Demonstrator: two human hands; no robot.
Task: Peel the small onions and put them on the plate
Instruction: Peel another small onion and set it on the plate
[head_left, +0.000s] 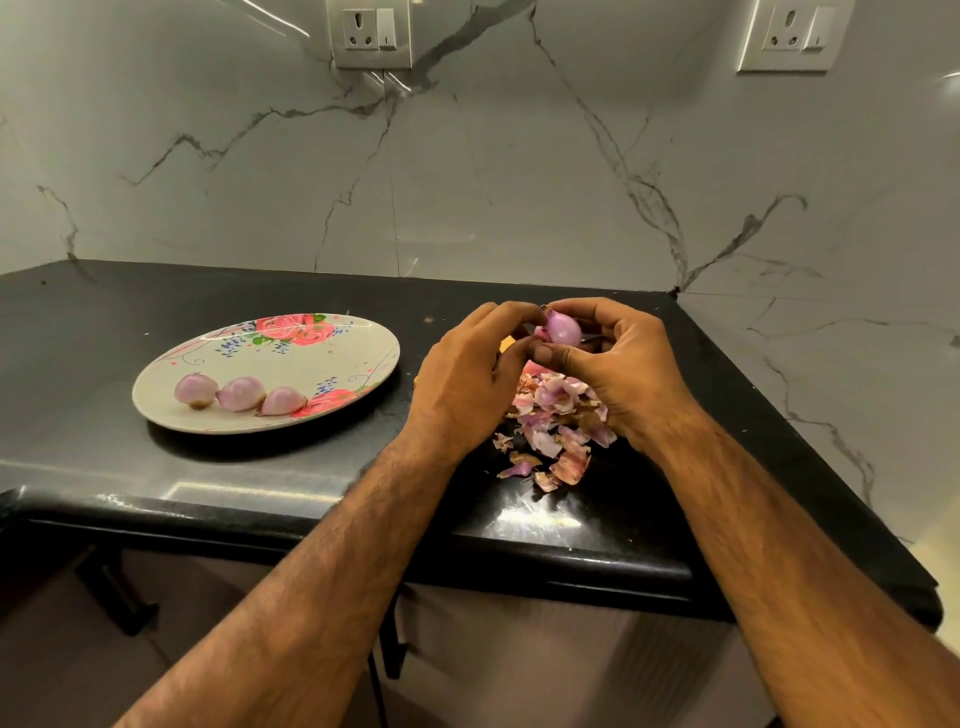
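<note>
Your left hand (467, 374) and right hand (613, 364) together pinch a nearly peeled small onion (562, 328) above the skins (556, 421); next, carry it left onto the plate (291, 358).

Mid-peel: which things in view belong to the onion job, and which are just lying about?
Job: held onion, pinched by left hand and right hand; three peeled onions on the floral plate.
Lying about: peel heap on the counter; two wall sockets; a yellow scrap behind the left hand, unidentifiable.
</note>
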